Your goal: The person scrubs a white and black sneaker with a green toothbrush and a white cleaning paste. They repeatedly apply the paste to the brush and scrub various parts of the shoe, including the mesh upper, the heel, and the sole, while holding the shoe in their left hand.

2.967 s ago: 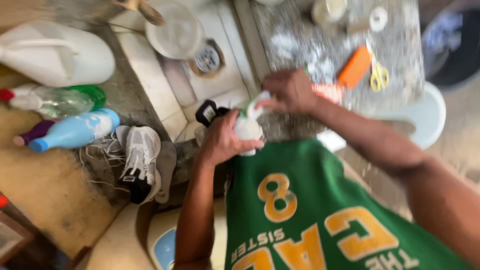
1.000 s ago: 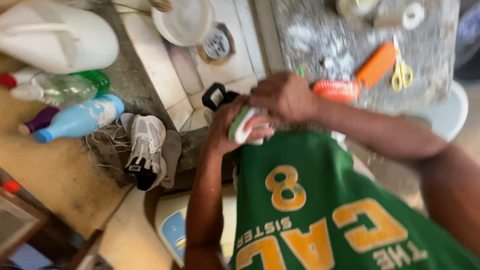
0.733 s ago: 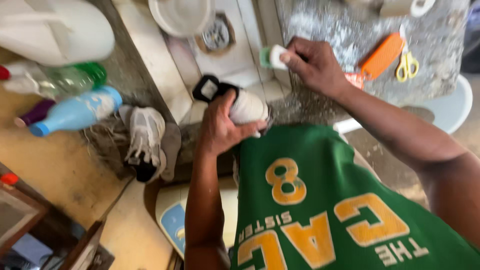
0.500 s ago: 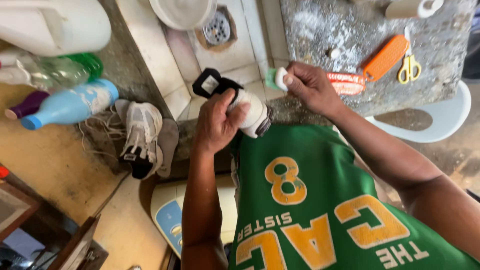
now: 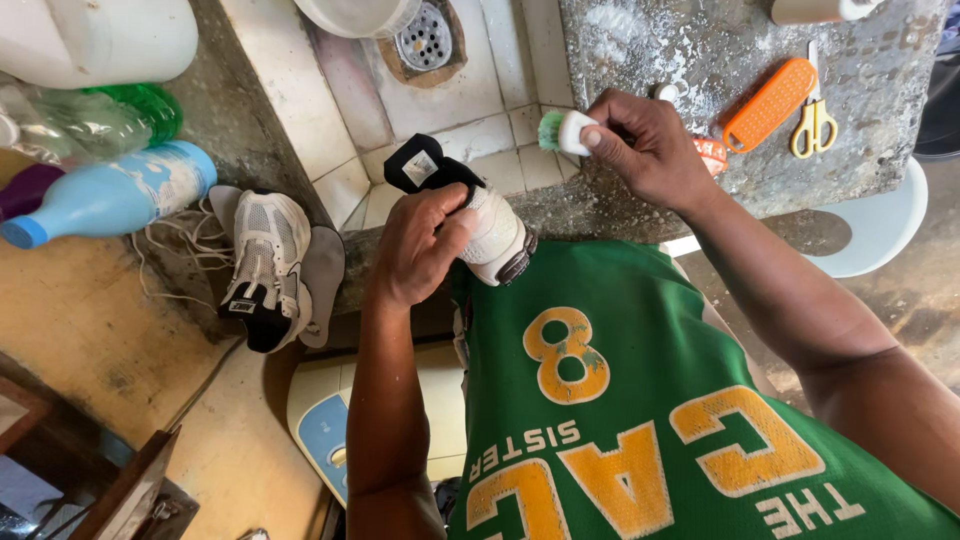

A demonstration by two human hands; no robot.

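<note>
Over a tiled sink (image 5: 440, 100), my left hand (image 5: 420, 245) grips a white shoe (image 5: 495, 235) held against my chest, its long axis running diagonally, the black tongue pointing up-left toward the drain (image 5: 425, 35). My right hand (image 5: 645, 145) pinches a small green-bristled brush (image 5: 565, 130), bristles aimed left, just apart from the shoe. A blue bottle (image 5: 110, 195) lies on its side at left, contents unseen; a second shoe (image 5: 265, 265) rests on the ledge.

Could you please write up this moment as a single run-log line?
left hand: grips white shoe | right hand: holds small brush, apart from shoe | second shoe: lies on ledge | orange brush, scissors: on counter
</note>
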